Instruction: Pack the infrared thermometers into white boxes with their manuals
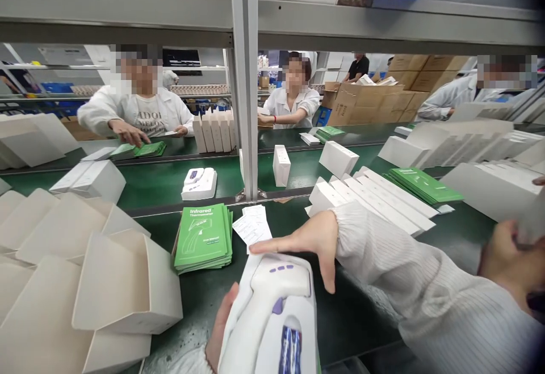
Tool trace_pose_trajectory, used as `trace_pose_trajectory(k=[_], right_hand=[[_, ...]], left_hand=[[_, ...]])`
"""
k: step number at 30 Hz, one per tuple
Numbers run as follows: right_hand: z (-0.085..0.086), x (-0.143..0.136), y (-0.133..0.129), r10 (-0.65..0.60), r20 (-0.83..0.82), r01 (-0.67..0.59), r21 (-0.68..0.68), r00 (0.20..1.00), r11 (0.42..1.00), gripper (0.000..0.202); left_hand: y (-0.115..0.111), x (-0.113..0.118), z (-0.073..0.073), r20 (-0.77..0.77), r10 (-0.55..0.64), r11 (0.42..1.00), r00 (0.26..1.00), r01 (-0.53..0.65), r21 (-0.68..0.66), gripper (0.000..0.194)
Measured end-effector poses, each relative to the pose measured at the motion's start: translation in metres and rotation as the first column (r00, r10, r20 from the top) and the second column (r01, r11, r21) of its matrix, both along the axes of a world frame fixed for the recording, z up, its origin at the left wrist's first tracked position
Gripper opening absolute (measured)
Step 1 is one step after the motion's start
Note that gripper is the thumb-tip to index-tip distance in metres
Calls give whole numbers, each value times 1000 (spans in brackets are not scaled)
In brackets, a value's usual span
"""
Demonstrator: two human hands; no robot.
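My left hand (223, 320) grips the side of a white tray (309, 306) at the bottom middle. In the tray lie a white infrared thermometer (251, 320) with purple buttons and a pair of blue batteries (290, 348). A sliver of green shows along the tray's lower right edge. My right hand (313, 240) reaches across the tray's far end, thumb and finger spread. Its fingertip is at the near edge of some printed paper slips (254, 223); whether it touches them I cannot tell. Left of the slips sits a stack of green manuals (204, 235).
Open white boxes (123, 277) crowd the left. Another filled tray (199, 184) sits on the green conveyor (149, 178) beyond a metal post (247, 79). White boxes (374, 198) and more green manuals (423, 184) lie right. A co-worker's blurred hand (508, 260) is at right; others work opposite.
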State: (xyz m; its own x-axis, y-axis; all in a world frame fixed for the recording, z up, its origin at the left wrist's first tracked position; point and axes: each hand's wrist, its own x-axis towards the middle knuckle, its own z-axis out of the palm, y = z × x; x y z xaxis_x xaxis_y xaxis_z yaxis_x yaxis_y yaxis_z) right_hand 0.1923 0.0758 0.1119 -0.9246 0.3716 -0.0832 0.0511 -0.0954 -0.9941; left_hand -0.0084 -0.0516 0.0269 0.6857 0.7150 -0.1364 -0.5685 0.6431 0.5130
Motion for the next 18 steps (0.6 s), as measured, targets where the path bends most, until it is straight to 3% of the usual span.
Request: trace_pose_trajectory(k=[1,3,5,6,8,10,14,18], right_hand=[[-2,-1,0,-3,24,4,-40,1000,999,92],[-11,-4,-6,-181,77,192,-163,980,968,87],[-24,-11,-17,-404,152,432,-340,902,835,61],[-30,-14,-24,-448,183,481,-431,875,764,51],[-41,-21,-34,-415,186,439,-591,890,676,46],[-48,-27,-40,-399,147,386,-676,905,628,47],[-57,-32,-38,-444,153,401,-737,883,543,46],[-59,-33,-38,-438,112,339,-806,892,485,46]], left_hand=[[3,-1,-2,76,-25,998,997,29,-52,65],[7,-5,-4,215,-19,989,976,50,-138,64],[8,-8,-3,276,26,985,961,23,-170,62],[9,-8,-3,291,41,984,956,12,-180,61],[9,-9,-4,309,61,982,949,0,-191,60],[9,-8,-6,320,60,979,946,7,-202,58],[7,-8,-5,316,46,967,947,37,-253,57],[4,-7,6,284,108,957,953,-23,-288,59]])
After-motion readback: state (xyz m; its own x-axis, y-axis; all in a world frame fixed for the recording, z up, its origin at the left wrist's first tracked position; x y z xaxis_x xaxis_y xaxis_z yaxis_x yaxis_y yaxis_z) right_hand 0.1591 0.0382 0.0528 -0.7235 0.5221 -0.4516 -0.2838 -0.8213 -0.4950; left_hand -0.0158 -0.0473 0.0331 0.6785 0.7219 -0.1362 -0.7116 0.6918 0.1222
